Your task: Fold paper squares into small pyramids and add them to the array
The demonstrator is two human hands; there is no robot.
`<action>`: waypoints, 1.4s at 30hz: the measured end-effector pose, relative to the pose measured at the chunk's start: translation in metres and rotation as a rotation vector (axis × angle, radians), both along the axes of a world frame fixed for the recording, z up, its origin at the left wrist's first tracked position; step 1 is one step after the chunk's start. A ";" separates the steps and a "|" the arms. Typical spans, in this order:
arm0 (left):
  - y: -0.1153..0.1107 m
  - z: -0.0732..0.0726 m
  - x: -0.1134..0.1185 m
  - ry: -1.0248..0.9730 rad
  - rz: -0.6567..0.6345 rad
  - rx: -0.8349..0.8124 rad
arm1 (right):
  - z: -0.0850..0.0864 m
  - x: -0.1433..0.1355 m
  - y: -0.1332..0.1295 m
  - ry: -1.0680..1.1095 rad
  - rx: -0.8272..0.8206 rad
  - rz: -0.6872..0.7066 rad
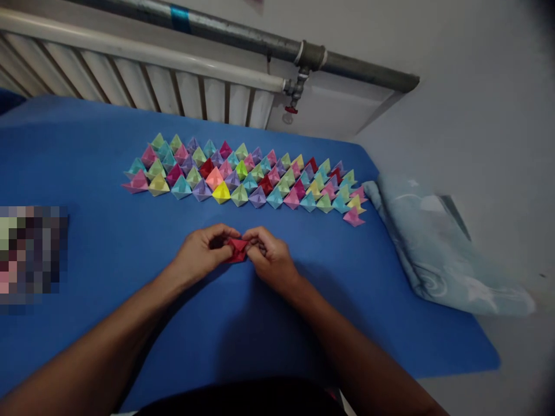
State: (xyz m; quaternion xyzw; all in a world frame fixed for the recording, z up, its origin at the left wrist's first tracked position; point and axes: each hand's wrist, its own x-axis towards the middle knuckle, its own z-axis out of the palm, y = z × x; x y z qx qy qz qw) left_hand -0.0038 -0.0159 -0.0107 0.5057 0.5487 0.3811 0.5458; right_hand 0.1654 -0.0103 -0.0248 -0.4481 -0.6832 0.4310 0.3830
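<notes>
A small red folded paper [238,249] is held between my two hands, near the middle of the view. My left hand [207,248] pinches its left side between thumb and fingers. On the right side, my right hand [269,254] grips it with thumb and curled fingers. Beyond the hands, several folded paper boats [239,195] in many colours stand close together in long rows. A pink paper boat [354,216] sits at the near right end of these rows.
A blue cloth [130,242] covers the surface. At the right edge lies a folded pale blue-green blanket [451,260]. Behind are a white radiator [165,92] and a metal pipe [260,43] with a red-handled valve [291,110]. A blurred patch [32,254] is at far left.
</notes>
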 end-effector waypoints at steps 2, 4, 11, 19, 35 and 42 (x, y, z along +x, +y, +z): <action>-0.001 0.000 0.000 0.078 -0.040 0.051 | 0.000 0.000 0.001 -0.006 -0.004 -0.010; -0.002 0.000 0.000 0.159 -0.049 0.129 | 0.000 0.001 0.001 -0.004 -0.018 -0.031; -0.007 -0.005 0.005 0.333 0.043 0.230 | -0.001 -0.001 -0.002 0.001 -0.050 -0.065; -0.010 -0.010 0.011 0.411 0.058 0.253 | -0.005 -0.001 0.000 -0.231 0.095 -0.125; -0.010 -0.007 0.012 0.539 0.037 0.355 | -0.004 -0.006 -0.004 -0.360 0.269 -0.033; -0.010 -0.006 0.013 0.506 0.065 0.308 | -0.005 -0.007 -0.005 -0.392 0.296 -0.030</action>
